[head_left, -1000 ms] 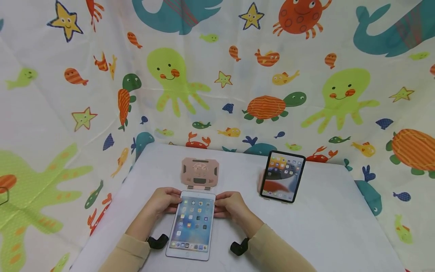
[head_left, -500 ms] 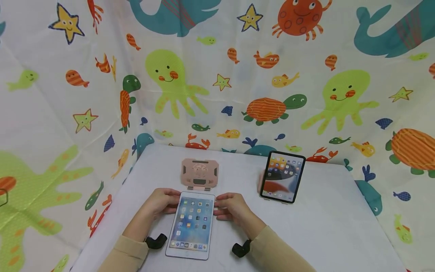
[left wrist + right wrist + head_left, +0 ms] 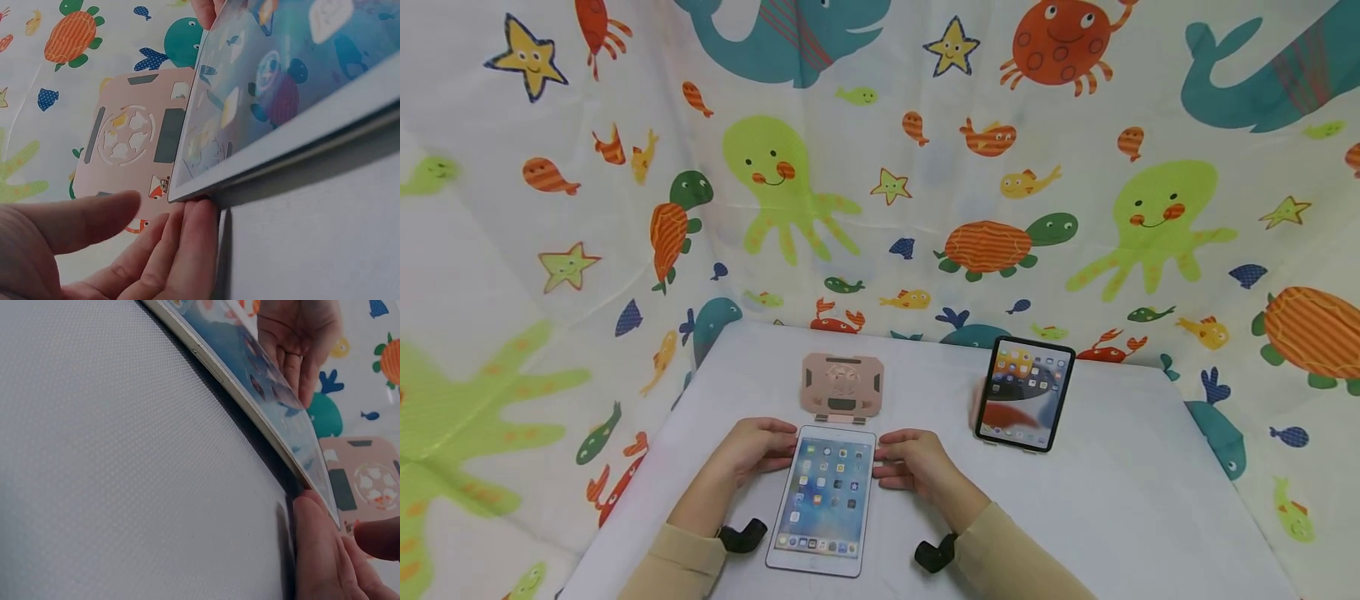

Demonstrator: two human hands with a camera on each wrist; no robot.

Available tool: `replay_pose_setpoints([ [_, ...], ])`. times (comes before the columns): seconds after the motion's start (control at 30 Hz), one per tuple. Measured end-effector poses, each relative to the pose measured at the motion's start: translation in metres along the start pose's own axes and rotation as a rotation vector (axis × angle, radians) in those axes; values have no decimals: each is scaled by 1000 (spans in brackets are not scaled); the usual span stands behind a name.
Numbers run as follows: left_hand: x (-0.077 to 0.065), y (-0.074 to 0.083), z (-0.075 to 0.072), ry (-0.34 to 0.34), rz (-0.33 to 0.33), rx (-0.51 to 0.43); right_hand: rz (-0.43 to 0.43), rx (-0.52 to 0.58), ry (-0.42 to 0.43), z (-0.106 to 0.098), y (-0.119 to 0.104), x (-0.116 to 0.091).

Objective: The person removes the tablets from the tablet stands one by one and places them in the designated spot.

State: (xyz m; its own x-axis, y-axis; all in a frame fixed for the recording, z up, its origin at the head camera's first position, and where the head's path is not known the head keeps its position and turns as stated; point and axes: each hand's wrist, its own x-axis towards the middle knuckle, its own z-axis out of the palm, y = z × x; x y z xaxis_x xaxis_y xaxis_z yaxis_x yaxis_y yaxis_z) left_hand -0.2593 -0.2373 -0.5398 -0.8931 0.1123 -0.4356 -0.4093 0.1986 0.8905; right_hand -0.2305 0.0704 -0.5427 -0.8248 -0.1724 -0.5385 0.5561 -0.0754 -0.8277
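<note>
A white tablet with a lit home screen lies face up near the front of the white table. My left hand is at its upper left edge. In the left wrist view the fingertips meet the tablet's edge, while the thumb stands off it. On the opposite side my right hand has its fingers at the upper right edge. The right thumb is away from the glass in the right wrist view. Just beyond the tablet's top stands a pink tablet stand with a cut-out round pattern.
At the back right a black-framed tablet leans upright on another pink stand, mostly hidden behind it. A sea-animal curtain hangs behind and to the left of the table.
The left thumb, earlier over the tablet's upper corner, has come off it. Both hands have eased slightly outward from the edges. The white tablet stays in place on the table.
</note>
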Motion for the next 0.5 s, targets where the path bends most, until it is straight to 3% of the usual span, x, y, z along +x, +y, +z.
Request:
replay_pose_setpoints([
  [0.5,-5,-12,-10,-47,-38,-107,-25,-3,-25,-2,12,-1],
])
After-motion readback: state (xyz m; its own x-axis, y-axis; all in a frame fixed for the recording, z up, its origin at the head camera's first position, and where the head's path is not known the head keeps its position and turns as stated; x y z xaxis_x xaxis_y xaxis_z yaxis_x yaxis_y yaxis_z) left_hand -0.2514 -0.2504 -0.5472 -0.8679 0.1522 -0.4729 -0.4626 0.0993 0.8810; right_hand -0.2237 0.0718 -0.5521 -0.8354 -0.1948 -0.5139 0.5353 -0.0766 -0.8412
